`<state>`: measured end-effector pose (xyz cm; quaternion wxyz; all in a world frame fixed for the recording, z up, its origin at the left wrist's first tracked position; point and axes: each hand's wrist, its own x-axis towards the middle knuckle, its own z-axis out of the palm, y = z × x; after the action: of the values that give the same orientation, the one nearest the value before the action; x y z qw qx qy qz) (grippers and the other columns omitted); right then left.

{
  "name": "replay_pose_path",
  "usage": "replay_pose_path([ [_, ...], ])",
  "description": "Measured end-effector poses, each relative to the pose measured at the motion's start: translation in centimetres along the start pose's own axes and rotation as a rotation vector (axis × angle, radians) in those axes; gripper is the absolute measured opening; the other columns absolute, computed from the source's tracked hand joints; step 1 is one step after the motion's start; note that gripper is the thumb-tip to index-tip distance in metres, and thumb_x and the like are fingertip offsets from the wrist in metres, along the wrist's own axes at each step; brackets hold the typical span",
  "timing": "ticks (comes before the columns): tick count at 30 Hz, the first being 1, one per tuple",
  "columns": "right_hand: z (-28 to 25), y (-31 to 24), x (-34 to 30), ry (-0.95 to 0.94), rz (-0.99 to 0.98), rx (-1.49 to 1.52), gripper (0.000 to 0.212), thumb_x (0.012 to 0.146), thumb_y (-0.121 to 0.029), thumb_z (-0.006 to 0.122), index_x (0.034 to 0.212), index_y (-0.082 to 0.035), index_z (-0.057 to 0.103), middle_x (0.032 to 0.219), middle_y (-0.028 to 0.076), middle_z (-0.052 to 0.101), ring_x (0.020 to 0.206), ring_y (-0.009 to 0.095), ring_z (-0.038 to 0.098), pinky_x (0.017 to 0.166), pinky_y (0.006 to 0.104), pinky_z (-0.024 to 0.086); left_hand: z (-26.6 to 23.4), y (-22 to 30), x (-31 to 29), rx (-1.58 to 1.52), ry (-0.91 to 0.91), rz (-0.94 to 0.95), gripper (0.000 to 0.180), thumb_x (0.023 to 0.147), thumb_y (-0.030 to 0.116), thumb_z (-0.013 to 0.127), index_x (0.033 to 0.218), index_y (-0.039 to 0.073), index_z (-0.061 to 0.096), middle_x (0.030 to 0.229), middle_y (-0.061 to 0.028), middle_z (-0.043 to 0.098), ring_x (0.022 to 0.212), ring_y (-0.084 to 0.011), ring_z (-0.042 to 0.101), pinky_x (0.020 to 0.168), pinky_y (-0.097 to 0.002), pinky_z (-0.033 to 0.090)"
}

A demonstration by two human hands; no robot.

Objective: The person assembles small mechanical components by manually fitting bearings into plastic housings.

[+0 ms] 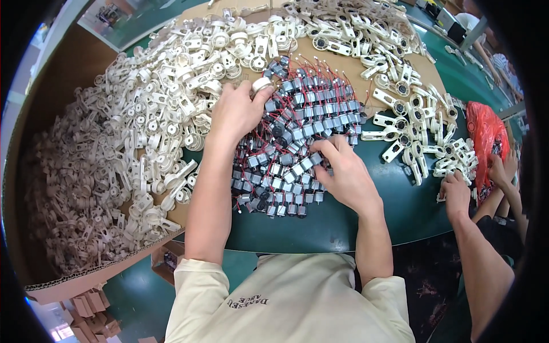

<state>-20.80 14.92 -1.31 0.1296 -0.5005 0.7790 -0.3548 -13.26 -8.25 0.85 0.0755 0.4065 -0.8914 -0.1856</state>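
Observation:
Between the thumb and fingers of my left hand (pixel 235 111) is a round white plastic housing (pixel 262 84), held at the far left edge of the motor pile. My right hand (pixel 350 177) is closed in a pinch on a small grey motor (pixel 315 158) at the pile's right side. The other motors (pixel 323 110) lie in rows and loose heaps between my hands, with thin red wires and small white plugs. My right fingers partly hide the motors under them.
A large cardboard box (pixel 100 281) heaped with white plastic housings (pixel 151 114) stands at the left. More housings with black round inserts (pixel 403 123) lie to the right on the green table (pixel 286 237). A red plastic bag (pixel 486 123) and other people's hands (pixel 456 194) are farther right.

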Motion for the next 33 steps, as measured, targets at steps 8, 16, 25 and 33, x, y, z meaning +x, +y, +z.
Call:
replay_pose_path([
  [8,-1.7,0.7,-0.4,-0.083,0.007,0.446,0.024,0.079,0.0,0.062,0.104,-0.002,0.059,0.089,0.01,0.067,0.06,0.015,0.057,0.058,0.0283,0.048,-1.9,-2.5,-4.1,-0.588,0.264,-0.166,0.027,0.09,0.025,0.061,0.097,-0.001,0.061,0.085,-0.0189,0.069,0.078,-0.0168,0.067,0.069,-0.0315,0.051],
  [16,-0.8,-1.6,-0.6,-0.025,0.153,0.948,0.023,0.093,-0.001,0.055,0.116,0.002,0.052,0.09,0.004,0.066,0.071,0.005,0.056,0.06,0.0211,0.045,0.0,-2.7,-8.9,-1.461,0.044,0.006,0.023,0.097,0.015,0.056,0.111,-0.003,0.055,0.106,-0.0111,0.063,0.096,-0.0194,0.065,0.089,-0.0327,0.053],
  [25,0.7,-3.5,-0.4,0.059,0.282,1.054,0.007,0.095,-0.005,0.056,0.097,0.001,0.056,0.081,0.002,0.063,0.064,0.003,0.056,0.055,0.0183,0.044,1.3,-1.7,-9.9,-1.698,-0.396,-0.028,0.024,0.098,0.015,0.052,0.113,-0.004,0.056,0.115,-0.0196,0.061,0.102,-0.0247,0.064,0.09,-0.0338,0.054],
  [33,1.2,-2.5,-0.9,0.021,0.213,0.971,0.007,0.093,-0.005,0.056,0.093,0.002,0.058,0.088,0.004,0.065,0.074,0.004,0.058,0.061,0.0218,0.048,2.2,-0.6,-10.8,-1.34,-0.395,0.087,0.042,0.089,-0.002,0.061,0.129,-0.001,0.048,0.107,-0.0082,0.061,0.094,-0.0153,0.065,0.076,-0.0256,0.056],
])
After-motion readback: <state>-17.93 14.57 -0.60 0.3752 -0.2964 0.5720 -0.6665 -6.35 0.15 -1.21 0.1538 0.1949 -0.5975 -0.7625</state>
